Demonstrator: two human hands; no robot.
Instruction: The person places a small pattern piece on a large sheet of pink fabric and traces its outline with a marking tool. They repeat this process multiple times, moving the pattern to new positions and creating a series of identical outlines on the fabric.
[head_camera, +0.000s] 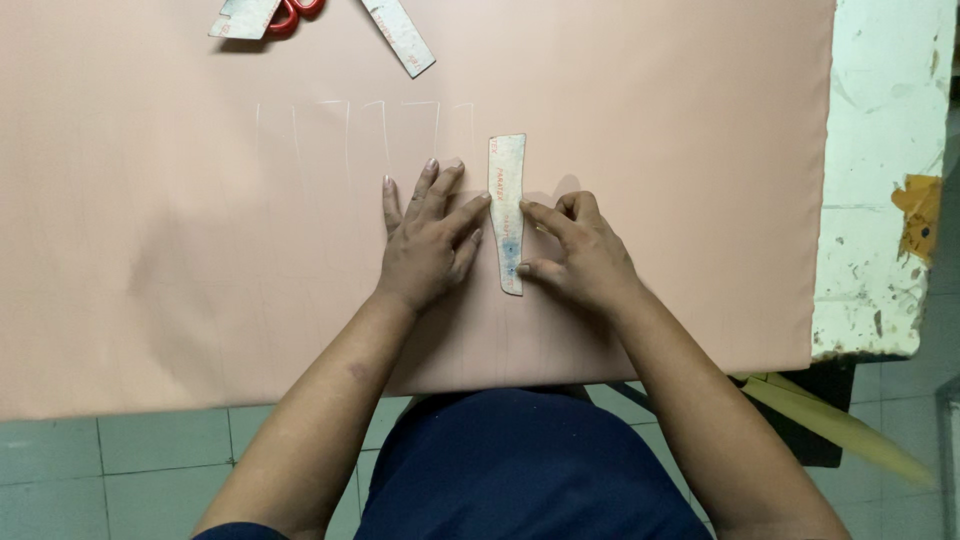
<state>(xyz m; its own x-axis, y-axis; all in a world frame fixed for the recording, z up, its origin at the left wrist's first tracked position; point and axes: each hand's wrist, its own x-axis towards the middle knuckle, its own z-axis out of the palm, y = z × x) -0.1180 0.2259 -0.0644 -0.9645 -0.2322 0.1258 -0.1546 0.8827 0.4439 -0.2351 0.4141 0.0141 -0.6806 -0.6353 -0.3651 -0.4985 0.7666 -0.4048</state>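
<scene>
A narrow, slightly curved card template (507, 214), pale with worn reddish and bluish marks, lay flat on the peach fabric (150, 230) just right of the picture's centre, its long axis running from twelve to six o'clock. The left hand (430, 240) lay at its nine o'clock side, open and flat with fingers spread toward twelve, its forefinger tip touching the template's left edge and the palm pressing the cloth. The right hand (575, 250) lay at its three o'clock side, fingers partly curled, forefinger tip on the upper right edge and thumb tip on the lower part of the strip; it pressed the card down rather than gripping it, and whether it held a small piece of chalk under the curled fingers could not be told. At eleven o'clock from the template, faint white chalk outlines (365, 125) of narrow repeated shapes stood in a row on the cloth. Farther toward twelve, at the frame's top edge, lay a second card strip (400, 35) set diagonally, and at its nine o'clock side red-handled scissors (290, 15) partly covered by another card piece (242, 17). The fabric covered most of the worktop (880, 200), whose chipped white surface showed at three o'clock.
</scene>
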